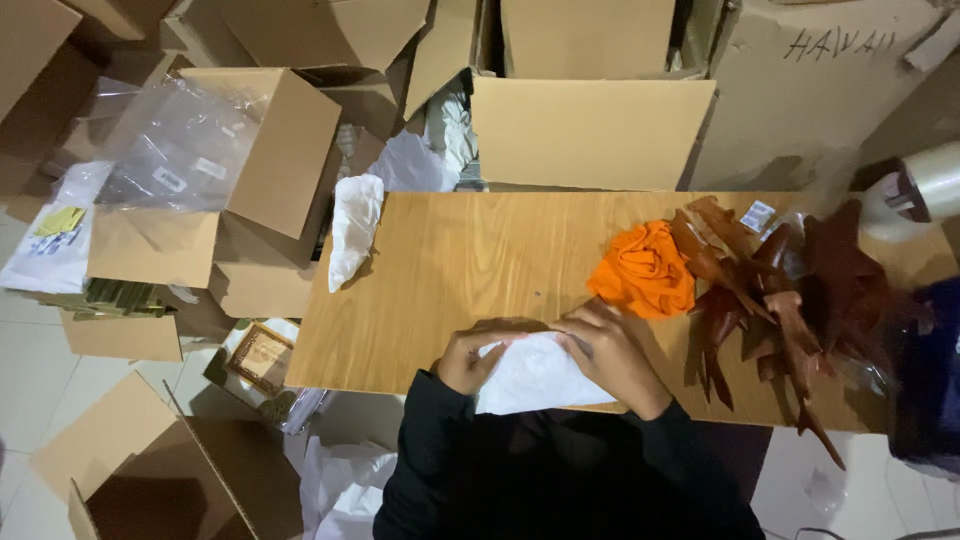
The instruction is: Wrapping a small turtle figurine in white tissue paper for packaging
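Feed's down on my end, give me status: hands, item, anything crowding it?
Left hand and right hand both gripping white sheet at table edge. Orange cloth close beside right hand, not touching.

Both hands, left hand [468, 358] and right hand [608, 355], gripped white tissue sheet [530, 375] at tabletop [480, 260] near edge; orange cloth [643, 268] and brown leather pieces [780, 300] lay toward right edge.

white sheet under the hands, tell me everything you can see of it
The white sheet looks like thin, soft paper or fabric; which one cannot be told. It is plain, lightly creased, and lies flat at the near edge of the wooden table, its lower part overhanging toward the person. The left hand presses its left corner and the right hand covers its upper right edge. Nothing else touches it.
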